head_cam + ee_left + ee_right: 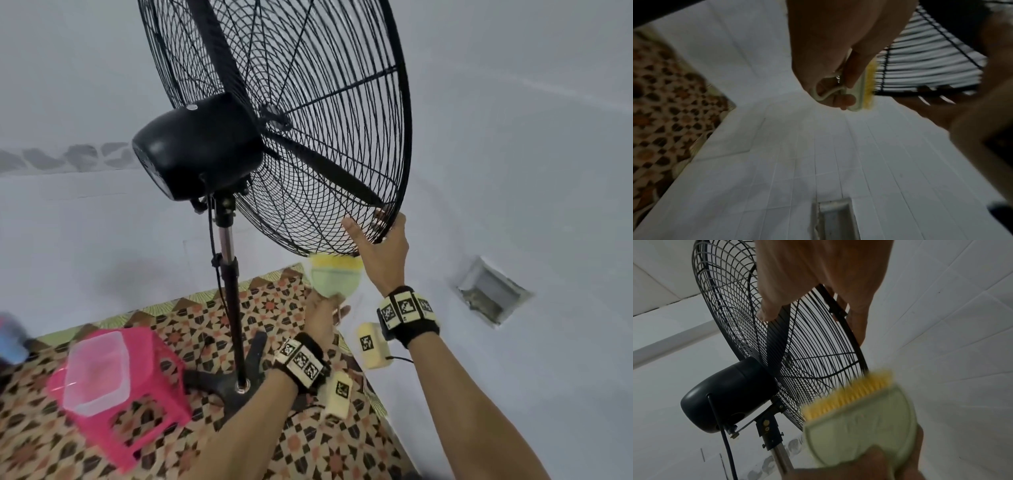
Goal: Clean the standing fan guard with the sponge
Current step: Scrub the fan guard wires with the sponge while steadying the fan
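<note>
Head view: a black standing fan is seen from behind and below, its wire fan guard (308, 120) tilted over a patterned tiled floor (308, 445) in a white-tiled corner. The lower right rim of the guard is grasped by the right hand (383, 250), thumb on the near face and fingers curled over the rim to the far side, so the cage is steadied. The cleaning tool, called a sponge in the task, is shown by the wrist views to be a pale green scrubbing brush (335, 278) with yellow bristles and a loop handle. It is gripped by the left hand (323, 313), fingers through the handle, and its bristles are pressed up against the bottom edge of the guard, just left of the right hand. To the near left, a clear plastic container (97, 368) is carried on a pink stool (137, 407).

Progress cannot be read from the wires, since no dirt or wet patch is visible. Scrubbing is judged to be under way at the lowest rim, with the wide upper and left portions of the guard probably yet to be covered.
</note>
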